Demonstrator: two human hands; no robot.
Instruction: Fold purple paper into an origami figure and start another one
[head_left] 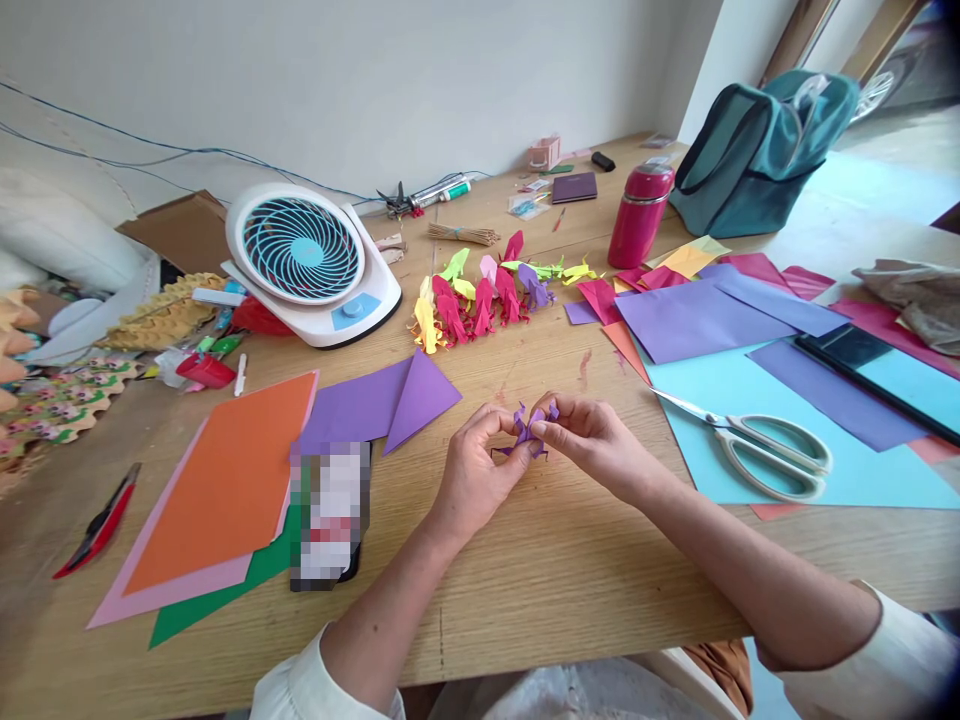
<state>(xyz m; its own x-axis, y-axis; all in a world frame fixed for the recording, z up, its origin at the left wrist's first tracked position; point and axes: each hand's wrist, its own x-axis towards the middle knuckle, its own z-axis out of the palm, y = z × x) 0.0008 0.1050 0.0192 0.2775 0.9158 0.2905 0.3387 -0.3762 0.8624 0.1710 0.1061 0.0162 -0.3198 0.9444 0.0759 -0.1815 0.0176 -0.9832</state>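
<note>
Between the fingertips of both hands is a small purple folded-paper figure (531,432) with thin curled points. My left hand (480,468) pinches it from the left. From the other side, my right hand (600,440) grips it with thumb and index finger. Fingers cover much of its body. Beyond the hands stands a cluster of finished-looking folded paper figures (484,300) in red, yellow, green, pink and purple. To the left lie folded purple paper (360,410) and a phone (330,515) with a blurred-out screen.
White-handled scissors (780,455) rest on light-blue paper (862,480) at right, near purple sheets (697,315). A fan (315,260), a red flask (640,220) and a teal bag (757,160) stand farther back. Orange paper (225,490) and red-handled pruners (101,525) lie left.
</note>
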